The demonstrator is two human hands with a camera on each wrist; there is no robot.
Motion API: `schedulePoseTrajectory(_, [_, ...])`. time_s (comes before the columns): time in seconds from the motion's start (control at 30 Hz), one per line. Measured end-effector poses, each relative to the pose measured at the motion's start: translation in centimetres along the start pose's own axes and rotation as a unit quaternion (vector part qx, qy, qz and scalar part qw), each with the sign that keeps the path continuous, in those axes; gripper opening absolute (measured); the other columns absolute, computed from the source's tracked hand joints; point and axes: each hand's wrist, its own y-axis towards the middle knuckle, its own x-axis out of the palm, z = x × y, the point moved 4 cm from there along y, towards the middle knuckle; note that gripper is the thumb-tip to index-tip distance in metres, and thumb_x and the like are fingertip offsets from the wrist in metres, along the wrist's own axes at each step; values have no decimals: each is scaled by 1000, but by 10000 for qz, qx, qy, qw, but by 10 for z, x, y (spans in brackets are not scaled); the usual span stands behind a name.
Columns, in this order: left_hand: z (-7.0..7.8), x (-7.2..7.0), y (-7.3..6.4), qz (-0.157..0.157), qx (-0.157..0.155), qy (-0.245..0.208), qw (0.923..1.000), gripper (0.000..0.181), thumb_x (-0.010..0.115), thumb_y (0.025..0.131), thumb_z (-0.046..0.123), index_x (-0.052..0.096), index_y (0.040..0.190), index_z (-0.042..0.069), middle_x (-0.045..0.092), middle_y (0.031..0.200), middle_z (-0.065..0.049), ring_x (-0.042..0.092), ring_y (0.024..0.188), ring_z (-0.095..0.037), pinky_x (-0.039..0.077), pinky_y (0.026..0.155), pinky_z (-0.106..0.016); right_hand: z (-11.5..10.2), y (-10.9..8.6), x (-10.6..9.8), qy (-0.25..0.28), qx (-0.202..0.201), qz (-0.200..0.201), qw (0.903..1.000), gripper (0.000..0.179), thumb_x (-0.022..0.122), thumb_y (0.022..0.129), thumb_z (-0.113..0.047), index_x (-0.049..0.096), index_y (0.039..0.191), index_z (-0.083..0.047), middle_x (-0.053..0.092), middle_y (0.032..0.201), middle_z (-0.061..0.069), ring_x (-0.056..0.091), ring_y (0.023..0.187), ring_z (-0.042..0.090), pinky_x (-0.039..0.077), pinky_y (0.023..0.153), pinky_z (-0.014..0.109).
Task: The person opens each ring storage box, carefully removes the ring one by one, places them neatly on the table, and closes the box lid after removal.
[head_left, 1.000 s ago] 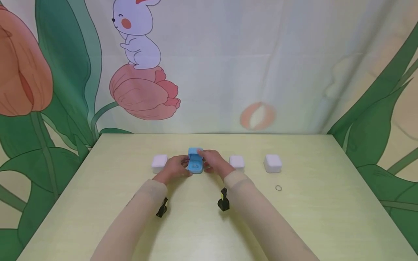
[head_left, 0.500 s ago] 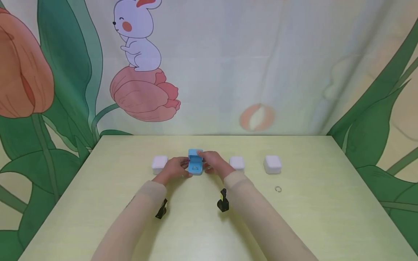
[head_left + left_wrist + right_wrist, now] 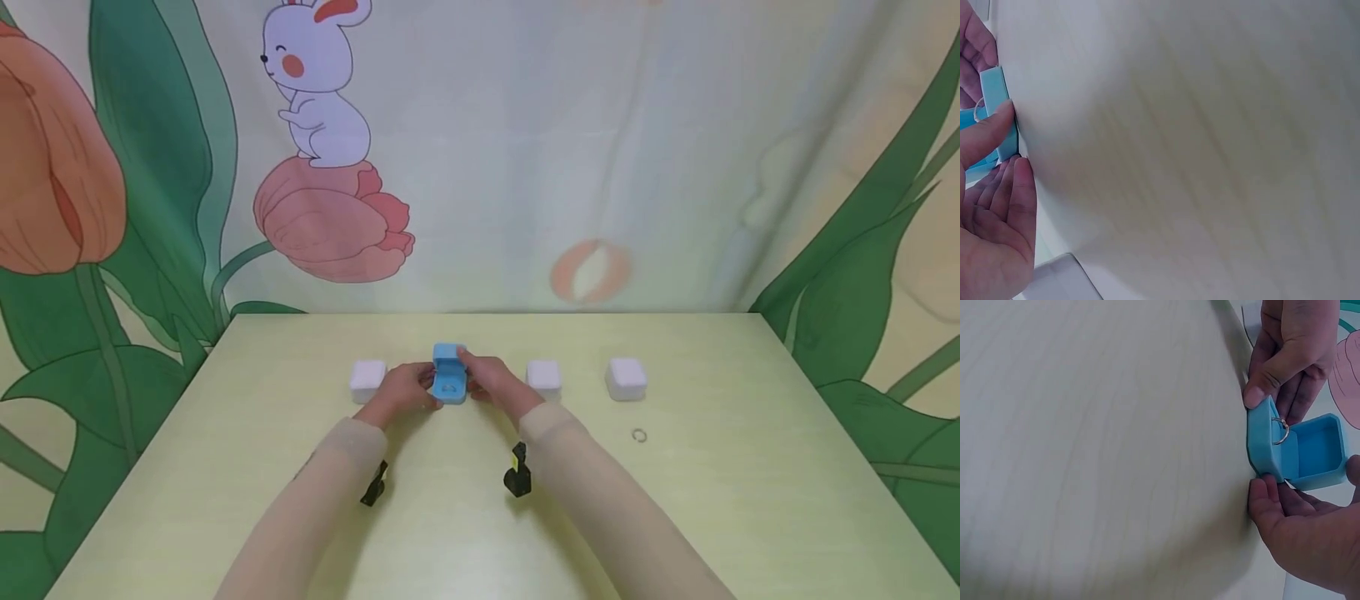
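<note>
A light-blue ring box (image 3: 449, 389) stands on the table with its lid raised. A ring (image 3: 1282, 432) sits upright in its base. My left hand (image 3: 403, 387) holds the base from the left, thumb at the front corner, as the right wrist view shows. My right hand (image 3: 493, 379) holds the box from the right, its thumb at the edge of the lid (image 3: 1321, 450) and its fingertips against the side of the base. In the left wrist view the left thumb (image 3: 991, 133) lies on the box's front, and part of the box is cut off.
White boxes stand in a row with the blue one: a left box (image 3: 368, 381), partly behind the left hand, a middle box (image 3: 543, 377) behind the right hand, and a right box (image 3: 626, 379). A loose ring (image 3: 639, 435) lies on the table (image 3: 720, 500) before the right box.
The right thumb and hand have shifted slightly at the lid. The box stays in place, lid raised. The head view has tilted up a little.
</note>
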Motion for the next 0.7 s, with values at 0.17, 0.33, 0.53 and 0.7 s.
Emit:
schedulePoseTrajectory(0.17, [-3, 3, -1, -33, -147, -107, 9998, 77, 80, 86, 10, 43, 152, -5, 53, 153, -20, 49, 146, -35, 38, 123, -47, 5, -2, -1, 19, -35, 110, 9999, 60, 37, 111, -40, 41, 152, 4, 56, 143, 21, 57, 106, 21, 52, 108, 38])
schedulePoseTrajectory(0.33, [0, 1, -4, 2, -12, -81, 10000, 77, 82, 83, 9, 45, 148, -9, 54, 150, -23, 53, 142, -36, 43, 120, -46, 10, -5, -4, 108, -100, 357, 9993, 49, 35, 111, -24, 40, 151, 4, 60, 141, 22, 67, 111, 25, 56, 97, 32])
schedulePoseTrajectory(0.53, [1, 2, -3, -6, 28, -227, 9997, 75, 79, 86, 7, 43, 150, -10, 52, 152, -23, 51, 144, -35, 41, 121, -45, 14, -10, -6, 245, -252, 593, 9976, 40, 41, 110, -19, 49, 143, 2, 65, 135, 21, 70, 114, 24, 59, 91, 27])
schedulePoseTrajectory(0.7, [2, 1, -5, 5, 139, -211, 9997, 75, 79, 85, 5, 43, 149, -11, 52, 152, -24, 52, 142, -35, 43, 120, -44, 12, -16, -5, -357, -832, 649, 9938, 32, 60, 101, -12, 61, 131, 0, 69, 129, 22, 67, 96, 18, 56, 77, 22])
